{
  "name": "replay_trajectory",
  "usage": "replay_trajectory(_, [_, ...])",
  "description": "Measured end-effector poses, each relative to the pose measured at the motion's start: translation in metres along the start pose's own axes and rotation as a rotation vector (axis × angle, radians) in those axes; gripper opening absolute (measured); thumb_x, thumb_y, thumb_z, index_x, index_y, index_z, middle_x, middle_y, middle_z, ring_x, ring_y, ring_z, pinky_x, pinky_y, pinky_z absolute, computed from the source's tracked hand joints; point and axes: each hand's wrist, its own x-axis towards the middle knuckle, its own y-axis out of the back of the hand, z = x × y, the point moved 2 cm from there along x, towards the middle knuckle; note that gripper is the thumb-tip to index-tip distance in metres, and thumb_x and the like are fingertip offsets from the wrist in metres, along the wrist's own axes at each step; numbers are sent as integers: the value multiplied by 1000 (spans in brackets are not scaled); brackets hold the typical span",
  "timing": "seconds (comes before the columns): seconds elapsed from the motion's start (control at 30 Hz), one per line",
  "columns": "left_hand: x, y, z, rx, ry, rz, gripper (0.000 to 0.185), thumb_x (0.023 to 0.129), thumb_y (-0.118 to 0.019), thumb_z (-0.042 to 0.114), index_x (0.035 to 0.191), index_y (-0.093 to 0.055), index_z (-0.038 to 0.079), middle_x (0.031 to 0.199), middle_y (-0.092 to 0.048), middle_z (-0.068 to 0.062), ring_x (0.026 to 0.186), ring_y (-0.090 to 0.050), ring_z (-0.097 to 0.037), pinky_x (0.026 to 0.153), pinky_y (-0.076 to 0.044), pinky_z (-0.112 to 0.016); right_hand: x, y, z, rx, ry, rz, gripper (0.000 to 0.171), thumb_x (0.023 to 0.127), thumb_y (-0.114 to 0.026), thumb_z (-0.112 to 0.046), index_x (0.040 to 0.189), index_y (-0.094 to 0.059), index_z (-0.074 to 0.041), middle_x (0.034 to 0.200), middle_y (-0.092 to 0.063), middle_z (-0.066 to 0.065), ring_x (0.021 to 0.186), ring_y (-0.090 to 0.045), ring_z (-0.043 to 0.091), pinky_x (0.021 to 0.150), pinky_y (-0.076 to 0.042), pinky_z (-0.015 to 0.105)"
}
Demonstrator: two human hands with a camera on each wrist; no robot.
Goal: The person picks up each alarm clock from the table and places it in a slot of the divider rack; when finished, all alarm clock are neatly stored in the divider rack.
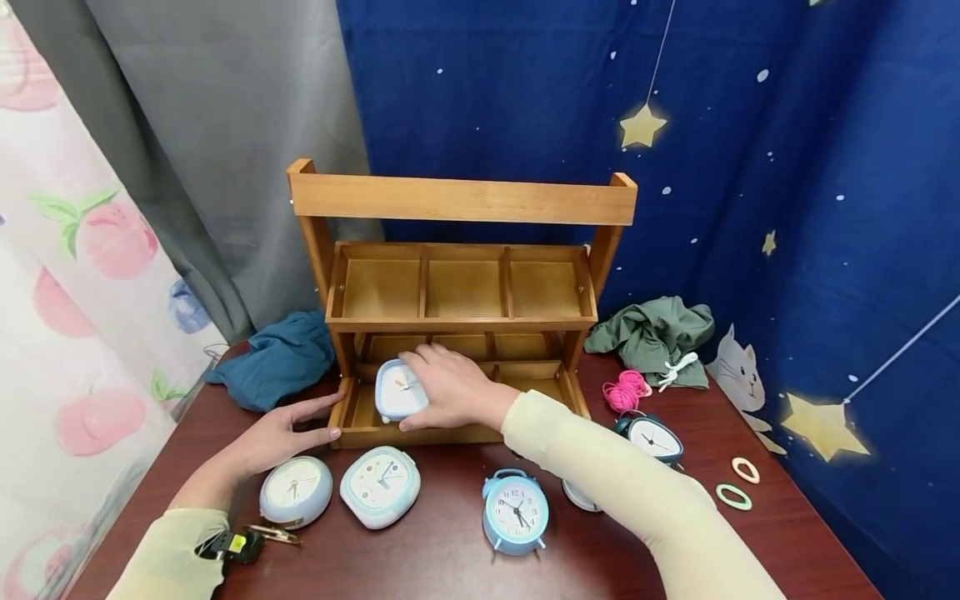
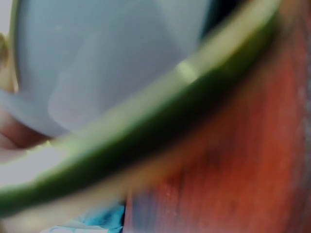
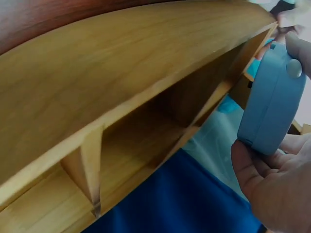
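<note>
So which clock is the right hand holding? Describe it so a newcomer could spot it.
Find the wooden rack at the table's back. In its lowest tier, left end, the right hand grips a square clock, white-faced with a pale blue rim. It alone sits in the rack; the others lie on the table.

Wooden rack [image 1: 461, 200] stood at table [image 1: 450, 567] centre, back against the curtain. Square clock [image 1: 399, 389] sat in its lowest tier, left compartment. Before the rack, left to right: round clock [image 1: 296, 491], squarish clock [image 1: 380, 486], twin-bell clock [image 1: 514, 510]. Bundled cloth [image 1: 277, 360] lay left of rack; crumpled cloth [image 1: 654, 333] and cord coil [image 1: 626, 390] right.
</note>
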Motion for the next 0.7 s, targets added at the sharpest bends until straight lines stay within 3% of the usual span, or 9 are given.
replay_trajectory(0.13, [1,-2,-2,-3,8,6,81,104,-76,55,171,-49,19,162,-58,-22,150,-53,-47,116,-47,-70,15,-11,-1,-2,-46,-5,109,84,-88,-72,166,-49,-11,154,-60,10,146,-57,33,116,-53,46])
replay_trajectory(0.47, [-1,-3,-3,-3,-3,9,80,105,-76,55,171,-49,18,161,-59,-22,149,-54,-46,115,-48,-68,40,-40,-7,-93,-62,-17,108,83,-85,-76,164,-51,-12,142,-64,5,129,-62,23,97,-61,38])
replay_trajectory(0.7, [0,-2,1,17,-3,14,80,105,-76,55,171,-49,19,160,-59,-22,150,-53,-46,115,-48,-70,45,-49,-9,-112,-61,-16,108,82,-87,-76,162,-54,-12,140,-63,5,128,-62,23,103,-58,36])
